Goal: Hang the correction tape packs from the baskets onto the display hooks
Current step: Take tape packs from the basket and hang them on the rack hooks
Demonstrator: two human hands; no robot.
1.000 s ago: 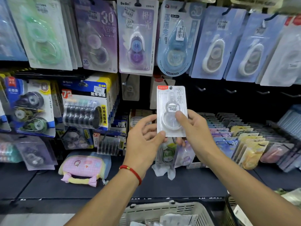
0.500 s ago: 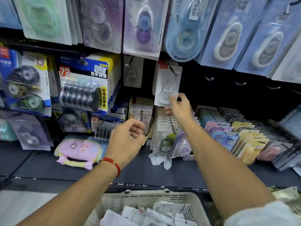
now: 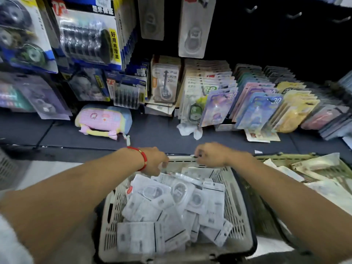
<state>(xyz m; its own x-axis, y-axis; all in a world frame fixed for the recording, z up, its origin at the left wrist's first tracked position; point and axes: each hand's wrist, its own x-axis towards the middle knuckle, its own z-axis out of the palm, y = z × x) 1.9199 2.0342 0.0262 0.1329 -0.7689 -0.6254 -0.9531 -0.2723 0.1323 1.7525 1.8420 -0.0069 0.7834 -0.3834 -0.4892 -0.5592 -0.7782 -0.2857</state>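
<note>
Basket (image 3: 236, 212): right below me, pale slotted plastic, heaped with correction tape packs (image 3: 171, 204) — white cards, mostly face down, piled from its near wall up to its far rim.

Left hand (image 3: 154, 161): over the basket's far-left corner, red cord at the wrist, fingers curled down into the pile. Whether they have closed on a pack I cannot tell; the knuckles hide the tips and the frame is smeared.

Right hand (image 3: 211, 156): at the basket's far rim, fingers bent together. It seems to carry nothing, though I cannot tell for sure, as the fingertips are tucked under.

What changed: half a second ago my right hand was up at the hook with a pack and my left hung free; now both are down at the basket and my view has dropped with them.

Hung pack (image 3: 196, 27): a clear-fronted pack hangs on the peg at the top of the wall, well apart from both hands — I judge that is the one I just placed, so that pack is done.

Second basket (image 3: 270, 159): to my right, touching the first, holding loose wrappers or packs too blurred to name.

Empty hooks (image 3: 294, 15): bare pegs to the right of the hung pack.

Next: I judge this is the reach for another pack; many remain.
</note>
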